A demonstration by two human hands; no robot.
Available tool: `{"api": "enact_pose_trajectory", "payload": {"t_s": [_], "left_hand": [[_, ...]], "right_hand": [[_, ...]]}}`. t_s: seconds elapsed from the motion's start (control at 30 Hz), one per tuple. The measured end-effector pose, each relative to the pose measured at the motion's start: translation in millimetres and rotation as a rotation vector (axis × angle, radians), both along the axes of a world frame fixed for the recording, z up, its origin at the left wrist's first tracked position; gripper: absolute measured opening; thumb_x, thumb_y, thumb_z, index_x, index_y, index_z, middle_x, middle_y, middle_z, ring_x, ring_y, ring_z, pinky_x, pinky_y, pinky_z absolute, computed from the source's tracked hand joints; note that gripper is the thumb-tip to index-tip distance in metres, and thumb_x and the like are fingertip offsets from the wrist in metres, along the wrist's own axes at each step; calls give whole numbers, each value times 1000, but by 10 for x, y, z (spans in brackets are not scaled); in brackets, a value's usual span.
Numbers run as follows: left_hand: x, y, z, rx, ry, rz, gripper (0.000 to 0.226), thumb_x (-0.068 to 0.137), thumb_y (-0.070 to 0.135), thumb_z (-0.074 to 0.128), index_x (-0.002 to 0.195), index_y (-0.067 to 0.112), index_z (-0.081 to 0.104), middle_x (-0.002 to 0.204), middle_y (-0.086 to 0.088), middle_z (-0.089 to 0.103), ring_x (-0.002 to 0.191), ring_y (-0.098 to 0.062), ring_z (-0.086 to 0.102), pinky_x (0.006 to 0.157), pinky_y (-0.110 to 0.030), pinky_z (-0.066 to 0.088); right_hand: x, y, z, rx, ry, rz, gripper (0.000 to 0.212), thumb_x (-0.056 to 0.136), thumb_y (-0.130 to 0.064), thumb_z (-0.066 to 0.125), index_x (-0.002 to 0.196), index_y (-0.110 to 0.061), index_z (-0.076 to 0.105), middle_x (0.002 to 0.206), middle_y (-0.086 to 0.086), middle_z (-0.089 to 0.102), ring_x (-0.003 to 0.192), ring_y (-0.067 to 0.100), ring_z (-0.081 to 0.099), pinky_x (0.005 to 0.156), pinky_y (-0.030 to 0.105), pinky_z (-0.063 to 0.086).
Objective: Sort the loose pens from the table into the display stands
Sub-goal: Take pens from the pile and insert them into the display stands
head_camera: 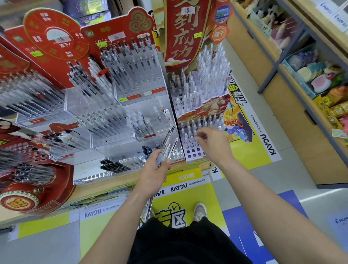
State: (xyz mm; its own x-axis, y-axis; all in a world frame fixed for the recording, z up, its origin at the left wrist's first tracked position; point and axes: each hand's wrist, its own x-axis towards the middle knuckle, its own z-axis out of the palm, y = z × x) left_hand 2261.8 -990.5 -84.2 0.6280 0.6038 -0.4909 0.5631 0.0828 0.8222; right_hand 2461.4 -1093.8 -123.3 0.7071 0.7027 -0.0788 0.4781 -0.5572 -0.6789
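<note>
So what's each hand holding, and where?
The left hand grips several pens round their barrels. The right hand curls above the white stand; whether it pinches anything cannot be told.

A yellow floor sticker [247, 159] printed with KAYOU lettering lies on the pale grey floor [45, 253]. Just right of the sticker is a blue floor panel [241, 220], and beyond that a white Pilot label [343, 220]. Further right of the sticker stands a light wooden shelving unit [293, 127] with a grey metal frame [275, 70], its bins holding soft toys [317, 77]. The light is bright and even
</note>
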Motion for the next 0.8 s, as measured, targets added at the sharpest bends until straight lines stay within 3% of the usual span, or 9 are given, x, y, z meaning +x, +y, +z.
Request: {"api": "enact_pose_trajectory", "payload": {"t_s": [0.07,0.17,0.27,0.33,0.47,0.8], "left_hand": [[7,5,-8,-18,-18,-3,35,106,23,50,140,14,47,93,-6,61,53,-8,46,43,-17,38],[61,-17,-33,-60,-45,-8,32,107,21,50,137,12,47,89,-8,60,50,-6,41,42,-17,34],[130,-54,-6,-72,-71,-4,30,107,18,49,136,14,48,90,-12,56,49,-2,46,42,-16,32],[142,-53,-13,-86,-72,-7,29,107,20,49,136,16,48,89,-10,58,50,-9,44,41,-19,31],[131,-59,-12,-111,-86,-18,27,107,23,49,134,23,48,85,-3,61,50,-15,40,40,-22,29],[93,38,64,-38,-85,-4,17,108,25,48,124,28,51,91,-2,65,52,-16,54,42,-21,34]], "right_hand": [[-44,26,148,78,7,-27,18,98,-24,66,108,-12,73,96,1,70,84,15,62,79,30,54],[-166,90,379,134,192,33,26,96,-34,67,115,-17,72,90,-8,69,81,6,64,77,16,49],[-228,165,403,82,306,111,35,92,-37,72,122,-20,69,91,-8,69,85,6,66,79,19,51],[-217,178,375,112,354,77,36,90,-32,76,123,-20,68,92,-8,70,85,5,66,79,20,51],[-213,172,362,172,422,31,40,90,-28,77,126,-18,66,89,-13,68,83,1,64,73,13,47],[-92,134,551,428,475,-58,25,91,-12,73,107,-28,64,88,-4,64,78,14,64,72,22,54]]}}
